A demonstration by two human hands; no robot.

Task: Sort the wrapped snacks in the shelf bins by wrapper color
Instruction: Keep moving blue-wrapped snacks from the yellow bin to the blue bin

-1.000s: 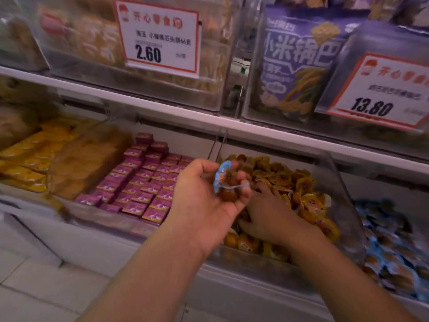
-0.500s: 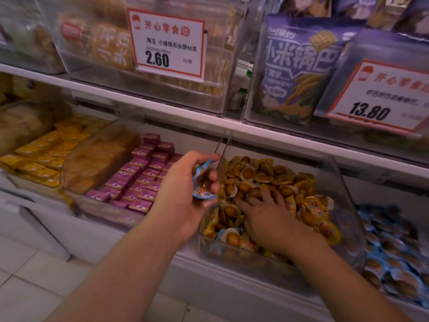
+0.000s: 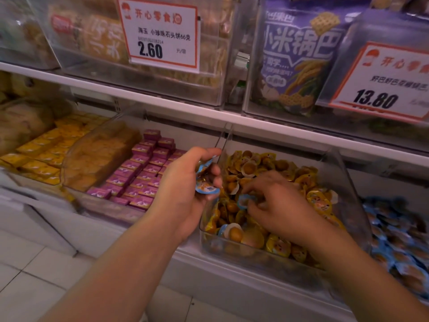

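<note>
Head view: picking-out step judged in hand. Blue-wrapped snacks (image 3: 206, 180) held bunched in left hand (image 3: 183, 194), fingers curled round them, just left of clear bin (image 3: 348, 189) of yellow-wrapped snacks (image 3: 318, 198). Right hand (image 3: 281, 205) laid in bin, fingers bent, tips pinching another blue-wrapped piece (image 3: 243, 201) among yellow ones.

Lowest held wrapper seen with flat face toward camera, long axis roughly left-right; upper one tilted, edge-on.

Next move judged: pinched piece lifted clear, then blue pieces carried to blue bin (image 3: 399, 238) at right.
</note>
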